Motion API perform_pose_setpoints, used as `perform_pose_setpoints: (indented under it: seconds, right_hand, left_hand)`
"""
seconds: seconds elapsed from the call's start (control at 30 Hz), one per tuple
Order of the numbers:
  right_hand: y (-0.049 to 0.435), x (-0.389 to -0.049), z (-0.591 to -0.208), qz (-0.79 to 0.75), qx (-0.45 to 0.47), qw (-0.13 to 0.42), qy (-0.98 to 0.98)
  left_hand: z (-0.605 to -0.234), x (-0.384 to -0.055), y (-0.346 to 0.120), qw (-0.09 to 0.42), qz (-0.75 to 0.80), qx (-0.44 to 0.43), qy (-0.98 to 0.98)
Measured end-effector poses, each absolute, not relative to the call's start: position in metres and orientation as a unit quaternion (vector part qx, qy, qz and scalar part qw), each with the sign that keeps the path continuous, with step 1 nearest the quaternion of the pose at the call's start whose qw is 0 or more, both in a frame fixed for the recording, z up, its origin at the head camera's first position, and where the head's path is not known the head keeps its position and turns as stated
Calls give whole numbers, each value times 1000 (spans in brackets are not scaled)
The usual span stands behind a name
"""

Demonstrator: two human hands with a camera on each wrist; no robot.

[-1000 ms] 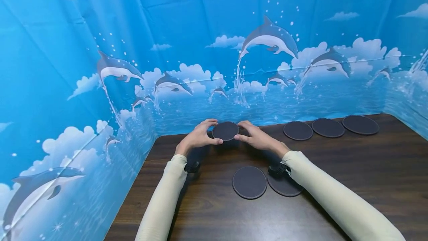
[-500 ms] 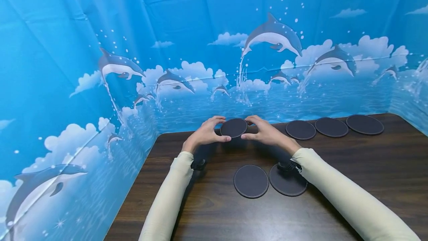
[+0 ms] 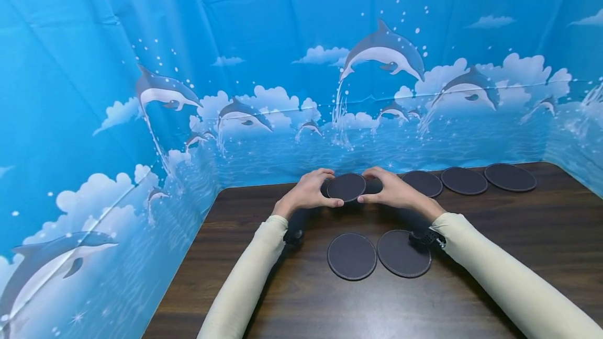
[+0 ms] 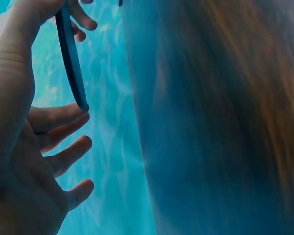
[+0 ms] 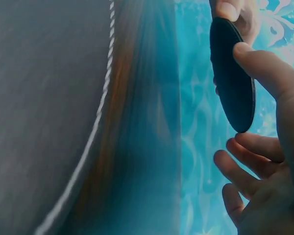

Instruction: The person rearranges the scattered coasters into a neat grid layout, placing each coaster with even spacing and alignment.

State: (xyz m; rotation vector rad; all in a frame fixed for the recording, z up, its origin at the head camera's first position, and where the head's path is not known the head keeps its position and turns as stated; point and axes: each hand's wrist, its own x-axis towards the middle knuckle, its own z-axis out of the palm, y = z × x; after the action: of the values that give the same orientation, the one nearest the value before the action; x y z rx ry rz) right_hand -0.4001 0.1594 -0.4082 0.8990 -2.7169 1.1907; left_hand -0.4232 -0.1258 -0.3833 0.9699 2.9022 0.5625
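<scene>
A round dark coaster [image 3: 346, 187] with a stitched rim is held just above the far part of the table. My left hand [image 3: 308, 191] grips its left edge between thumb and fingers; my right hand [image 3: 391, 191] pinches the right edge. The left wrist view shows this coaster [image 4: 71, 61] nearly edge-on. In the right wrist view the raised coaster [image 5: 232, 78] is tilted, with thumb and index finger at its edge. Two matching coasters lie side by side nearer the front, one left [image 3: 352, 256] and another right [image 3: 400, 258], partly behind my right wrist camera.
Along the table's back edge stand in a row three flat coasters: the nearest [image 3: 424, 184] partly behind my right hand, a middle one [image 3: 464, 180], and a far-right one [image 3: 510, 177]. A blue dolphin-print curtain [image 3: 282, 135] rises directly behind the brown wooden table [image 3: 292, 297].
Both hands have moved to the right along the back of the table, carrying the coaster between them. The coasters lying on the table have stayed in place.
</scene>
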Motion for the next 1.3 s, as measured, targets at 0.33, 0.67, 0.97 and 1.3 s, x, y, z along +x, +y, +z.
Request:
perform_pose_setpoints:
  seconds: [0.33,0.67,0.97,1.3]
  right_hand:
    - [187,-391,-408,370,287,25,-883]
    - [203,-388,-417,361,281,8,-889]
    - [219,-373,-424,360,300,17,-883]
    - [268,-341,-424,347,279,47,-894]
  left_hand:
    - [-382,-421,-97,7,163,340,926]
    - [-381,-417,-80,6,170,359,918]
    - [-402,-398,-68,19,151,351,924]
    - [-395,-387,-10,-3,73,408,910]
